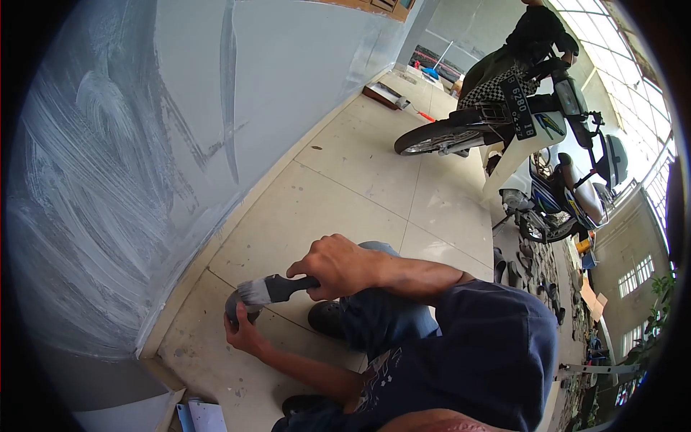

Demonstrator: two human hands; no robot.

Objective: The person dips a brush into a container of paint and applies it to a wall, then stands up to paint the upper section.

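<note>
My right hand is closed round the dark handle of a wide paintbrush. The brush points left, and its pale, paint-coated bristles lie at the top of a small, dark, rounded container. That container is in my left hand, with the fingers wrapped round its side. Both hands are close together above the tiled floor, near the foot of a grey wall with streaky whitish brush marks. What is inside the container cannot be made out.
Pale floor tiles run along the wall. A tray lies by the wall further off. Two motorbikes stand at the upper right, with a person in dark clothes beside one. Sandals and a blue-white object also show.
</note>
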